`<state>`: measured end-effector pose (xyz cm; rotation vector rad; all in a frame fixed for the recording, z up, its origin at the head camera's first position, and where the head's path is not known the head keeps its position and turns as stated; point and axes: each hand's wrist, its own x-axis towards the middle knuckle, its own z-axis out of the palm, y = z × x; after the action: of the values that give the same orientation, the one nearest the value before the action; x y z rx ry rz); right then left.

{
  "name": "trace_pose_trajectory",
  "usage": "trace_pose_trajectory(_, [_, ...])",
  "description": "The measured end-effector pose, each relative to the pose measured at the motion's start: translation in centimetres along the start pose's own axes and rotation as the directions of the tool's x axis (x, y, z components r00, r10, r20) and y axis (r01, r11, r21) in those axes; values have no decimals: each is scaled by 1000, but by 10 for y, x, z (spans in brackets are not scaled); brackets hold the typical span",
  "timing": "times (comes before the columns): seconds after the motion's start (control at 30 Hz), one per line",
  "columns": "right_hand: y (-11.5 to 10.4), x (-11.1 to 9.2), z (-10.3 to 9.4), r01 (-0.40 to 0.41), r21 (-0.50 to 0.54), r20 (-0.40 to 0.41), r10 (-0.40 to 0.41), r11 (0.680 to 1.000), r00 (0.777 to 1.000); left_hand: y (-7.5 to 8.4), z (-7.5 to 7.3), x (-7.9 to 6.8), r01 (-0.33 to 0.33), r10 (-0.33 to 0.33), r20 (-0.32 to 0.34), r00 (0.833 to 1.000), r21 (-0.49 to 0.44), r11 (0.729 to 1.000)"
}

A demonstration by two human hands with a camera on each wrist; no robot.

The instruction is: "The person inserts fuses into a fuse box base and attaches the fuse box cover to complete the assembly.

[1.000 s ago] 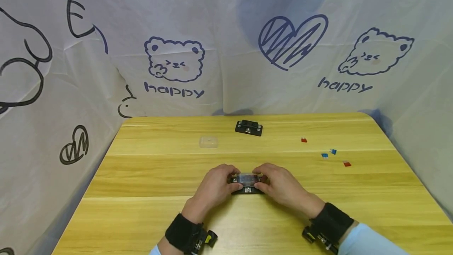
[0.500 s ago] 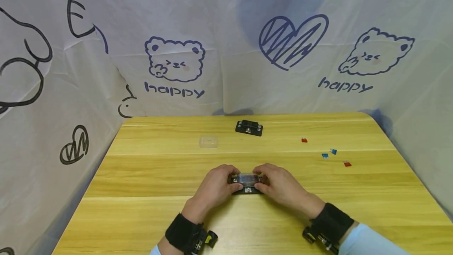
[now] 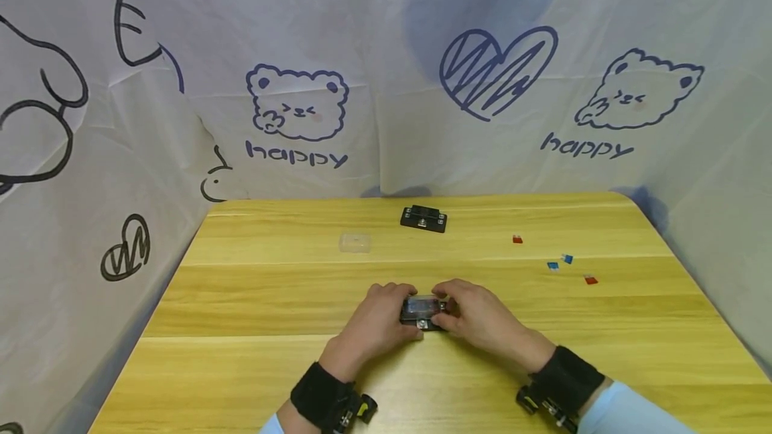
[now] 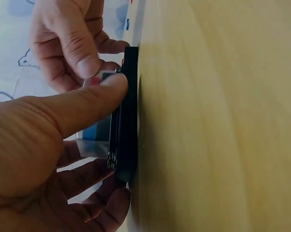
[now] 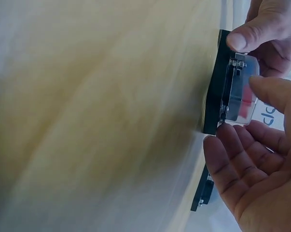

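In the head view's lower middle, I see left hand (image 3: 378, 321) and right hand (image 3: 482, 317) gripping the fuse block (image 3: 420, 310), probably light and stiff, best held by its black base (image 4: 130, 111).

The left hand (image 3: 376, 323) grips the left end of a black fuse block (image 3: 411, 320) on the wood-grain table (image 3: 271, 300); the right hand (image 3: 482, 317) holds the right end, beside its clear cover (image 3: 422, 305); beyond, a loose transparent cover (image 3: 354, 243) lies left of a second fuse block (image 3: 423, 219); rightward lie two red blade fuses (image 3: 591, 280) and two blue blade fuses (image 3: 553, 266); white cloth (image 3: 410, 126) hangs behind.
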<state>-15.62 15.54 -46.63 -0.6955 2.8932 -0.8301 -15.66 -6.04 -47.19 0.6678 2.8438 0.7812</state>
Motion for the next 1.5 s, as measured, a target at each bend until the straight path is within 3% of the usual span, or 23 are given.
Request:
trace_pose_trajectory(0.33, [3, -3, -4, -40, 20, -5, 40, 999, 999, 2, -2, 2, -16, 16, -15, 1000, 19, 1000])
trace_pose_trajectory(0.6, [6, -3, -3, -22, 14, -24, 22, 1000, 999, -12, -10, -2, 7, -5, -38, 999, 36, 999])
trace_pose_trajectory(0.87, [7, -4, -2, -19, -5, -31, 19, 1000, 999, -38, -29, -7, 70, -68, -51, 996, 46, 996])
trace_pose_trajectory(1.2, [9, -6, -4, 10, 8, -25, -10, 1000, 1000, -85, -68, -20, 206, -202, -46, 978, 87, 975])
trace_pose_trajectory(1.5, [10, -7, -5, 6, 12, -18, -6, 1000, 1000, -121, -97, -29, 232, -231, -23, 973, 120, 965])
